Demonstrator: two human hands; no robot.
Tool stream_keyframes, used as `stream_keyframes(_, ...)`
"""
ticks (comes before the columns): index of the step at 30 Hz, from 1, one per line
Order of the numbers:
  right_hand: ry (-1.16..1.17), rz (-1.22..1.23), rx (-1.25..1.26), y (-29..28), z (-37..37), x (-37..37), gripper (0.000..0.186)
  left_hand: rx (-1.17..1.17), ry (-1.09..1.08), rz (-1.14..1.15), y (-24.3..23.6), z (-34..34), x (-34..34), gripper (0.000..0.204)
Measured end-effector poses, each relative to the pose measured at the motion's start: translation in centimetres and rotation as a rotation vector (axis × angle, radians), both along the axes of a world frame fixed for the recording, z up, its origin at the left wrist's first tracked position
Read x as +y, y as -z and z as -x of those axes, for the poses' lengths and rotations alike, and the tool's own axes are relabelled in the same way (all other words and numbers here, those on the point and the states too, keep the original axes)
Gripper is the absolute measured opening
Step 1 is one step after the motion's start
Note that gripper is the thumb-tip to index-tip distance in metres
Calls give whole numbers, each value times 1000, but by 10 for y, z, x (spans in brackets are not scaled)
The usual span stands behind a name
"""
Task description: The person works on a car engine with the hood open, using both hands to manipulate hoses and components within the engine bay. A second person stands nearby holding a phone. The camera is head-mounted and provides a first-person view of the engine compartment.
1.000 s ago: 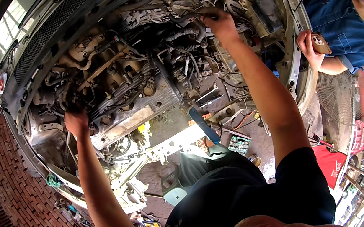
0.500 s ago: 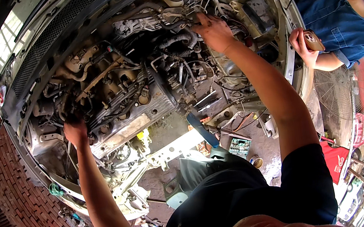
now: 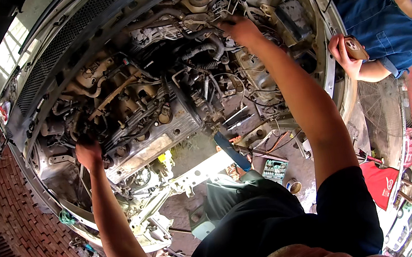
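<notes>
An open engine bay fills the view, with a cylinder head cover (image 3: 144, 153), grimy pipes and black hoses. My left hand (image 3: 89, 150) reaches among dark hoses at the engine's left end, fingers curled in shadow on something I cannot make out. My right hand (image 3: 240, 31) is up at the back right, fingers bent onto the pipes and fittings beside a corrugated hose (image 3: 201, 51); what they grip is too small to name.
A co-worker in blue (image 3: 378, 17) stands at the right fender, holding a phone (image 3: 354, 47) near its edge. Behind is a fan (image 3: 377, 106). Below lie a socket set (image 3: 275, 170), a metal can (image 3: 293, 186) and a blue long object (image 3: 232, 150). The bonnet edge arches along the left.
My right hand's fingers, more spread half a second ago, are now drawn together at much the same spot. The whole view has shifted slightly. My left hand stays among the hoses.
</notes>
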State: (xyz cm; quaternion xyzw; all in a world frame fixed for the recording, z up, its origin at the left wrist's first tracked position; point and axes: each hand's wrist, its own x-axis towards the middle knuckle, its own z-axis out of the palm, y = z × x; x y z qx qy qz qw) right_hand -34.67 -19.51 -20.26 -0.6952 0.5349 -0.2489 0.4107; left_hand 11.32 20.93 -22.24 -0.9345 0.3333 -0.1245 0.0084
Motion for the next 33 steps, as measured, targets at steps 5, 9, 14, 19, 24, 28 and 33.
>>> stream_keyframes(5,-134,-125,34,-27,-6,8,36,-62,16,46,9,-11,18,52)
stream_keyframes(9,-134,134,87,-10,3,3,35,4,41,28,0,0,2,50)
stream_keyframes(14,-268,606,732,-26,-12,24,34,14,28,28,-1,3,4,49)
stream_keyframes(19,-233,927,648,-7,-9,30,23,-9,49,49,-7,7,5,49)
stream_keyframes(24,-328,998,585,-7,-3,32,18,11,47,54,-8,7,1,50)
stream_keyframes(28,-431,1146,533,-9,6,32,19,18,21,33,-6,7,1,50)
stream_keyframes(33,-330,1110,427,3,18,50,23,-1,32,25,-4,3,3,51)
